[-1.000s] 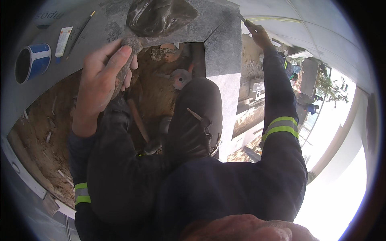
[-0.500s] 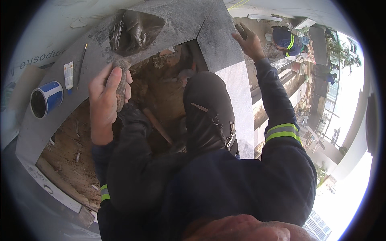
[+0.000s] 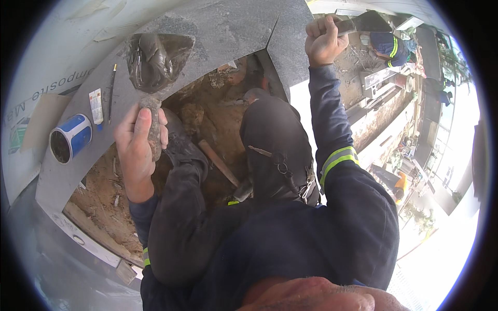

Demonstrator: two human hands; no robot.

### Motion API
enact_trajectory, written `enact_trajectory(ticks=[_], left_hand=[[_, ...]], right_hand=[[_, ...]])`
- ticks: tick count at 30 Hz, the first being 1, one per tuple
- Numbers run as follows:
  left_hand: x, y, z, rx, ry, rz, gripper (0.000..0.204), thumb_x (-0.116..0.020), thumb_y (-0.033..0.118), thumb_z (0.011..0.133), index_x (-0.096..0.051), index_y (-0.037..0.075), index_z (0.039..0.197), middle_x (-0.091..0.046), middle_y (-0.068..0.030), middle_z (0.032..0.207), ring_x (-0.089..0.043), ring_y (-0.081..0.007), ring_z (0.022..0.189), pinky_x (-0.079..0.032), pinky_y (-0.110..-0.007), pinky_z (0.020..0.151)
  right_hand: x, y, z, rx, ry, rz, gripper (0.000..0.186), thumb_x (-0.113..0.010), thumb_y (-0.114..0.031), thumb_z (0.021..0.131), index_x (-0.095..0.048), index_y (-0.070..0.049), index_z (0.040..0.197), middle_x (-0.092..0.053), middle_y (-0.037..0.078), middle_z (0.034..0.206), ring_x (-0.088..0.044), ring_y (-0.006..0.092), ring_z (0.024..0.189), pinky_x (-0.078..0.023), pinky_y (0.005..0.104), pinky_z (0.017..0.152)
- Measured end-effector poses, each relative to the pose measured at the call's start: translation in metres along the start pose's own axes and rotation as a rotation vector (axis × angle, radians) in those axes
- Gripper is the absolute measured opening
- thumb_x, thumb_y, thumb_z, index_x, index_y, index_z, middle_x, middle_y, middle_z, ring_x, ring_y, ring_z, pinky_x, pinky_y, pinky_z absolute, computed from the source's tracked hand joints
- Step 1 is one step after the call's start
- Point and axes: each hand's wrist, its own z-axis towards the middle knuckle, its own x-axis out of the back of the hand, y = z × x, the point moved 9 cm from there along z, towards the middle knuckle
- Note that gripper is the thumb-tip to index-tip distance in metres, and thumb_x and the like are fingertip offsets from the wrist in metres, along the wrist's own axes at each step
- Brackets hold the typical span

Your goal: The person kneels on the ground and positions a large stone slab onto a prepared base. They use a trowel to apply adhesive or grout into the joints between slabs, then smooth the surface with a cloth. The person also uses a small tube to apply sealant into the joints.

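Note:
My left hand (image 3: 139, 150) is closed around the gritty handle of a trowel (image 3: 153, 127). Its broad blade carries a shiny dark paste (image 3: 158, 59) and lies over the grey stone slab (image 3: 223, 33). At the upper right, my raised right hand (image 3: 326, 41) grips a putty knife (image 3: 372, 22), its dark, flat blade pointing right. Left of my left hand, on the slab, are an open blue and white tin (image 3: 83, 136), a white tube with a blue cap (image 3: 95, 103) and a thin pencil (image 3: 112, 92).
Below the slab is a hollow with brown soil (image 3: 96, 199). A wooden-handled tool (image 3: 219, 161) leans there beside my knees. Plastic-like sheeting (image 3: 57, 46) covers the left side. Another person (image 3: 388, 49) in dark clothes with yellow stripes bends over at the far right.
My right hand has risen, and its fingers, spread before, are now closed; a putty knife shows in it. The trowel's paste-covered blade appears lower. My left hand keeps its grip.

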Motion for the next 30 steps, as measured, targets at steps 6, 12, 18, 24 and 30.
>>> enact_trajectory(ticks=[6,12,18,24,30], left_hand=[[0.000,-0.003,-0.007,0.038,0.027,0.016,0.037,-0.055,0.033,0.108,-0.064,-0.003,0.106,-0.063,-0.0067,0.087,-0.056,-0.0102,0.060,-0.042,-0.024,0.052],[-0.003,-0.001,-0.006,0.019,0.001,0.022,0.037,-0.054,0.033,0.108,-0.064,-0.002,0.106,-0.063,-0.0063,0.088,-0.056,-0.0099,0.060,-0.043,-0.024,0.053],[-0.004,-0.003,-0.005,0.022,0.009,0.031,0.036,-0.054,0.032,0.108,-0.064,-0.003,0.106,-0.063,-0.0062,0.088,-0.056,-0.0096,0.060,-0.043,-0.024,0.053],[-0.013,0.004,-0.006,-0.007,-0.061,0.009,0.035,-0.053,0.030,0.109,-0.063,-0.003,0.108,-0.063,-0.0066,0.088,-0.056,-0.0101,0.061,-0.043,-0.024,0.053],[-0.007,-0.001,-0.008,-0.009,-0.027,-0.007,0.033,-0.056,0.029,0.108,-0.064,-0.003,0.107,-0.063,-0.0057,0.087,-0.056,-0.0091,0.060,-0.043,-0.023,0.052]], right_hand=[[0.022,0.080,-0.028,-0.113,0.087,-0.230,0.002,-0.054,0.003,0.090,-0.055,0.003,0.089,-0.049,0.002,0.065,-0.042,0.0085,0.049,-0.034,0.0279,0.044],[0.009,0.054,-0.008,-0.075,-0.061,-0.355,0.002,-0.053,0.003,0.091,-0.055,0.002,0.091,-0.049,0.002,0.066,-0.043,0.0085,0.050,-0.034,0.0278,0.044],[0.031,0.078,-0.022,-0.148,0.021,-0.282,0.004,-0.056,0.000,0.091,-0.057,0.003,0.093,-0.050,0.002,0.064,-0.044,0.0083,0.050,-0.036,0.0263,0.045],[0.026,0.078,-0.019,-0.187,-0.030,-0.398,0.006,-0.057,-0.002,0.091,-0.056,0.003,0.095,-0.051,0.003,0.063,-0.047,0.0082,0.050,-0.038,0.0266,0.045],[0.019,0.075,-0.025,-0.136,-0.067,-0.313,0.006,-0.054,-0.001,0.091,-0.056,0.003,0.095,-0.051,0.002,0.065,-0.046,0.0079,0.050,-0.037,0.0262,0.044]])
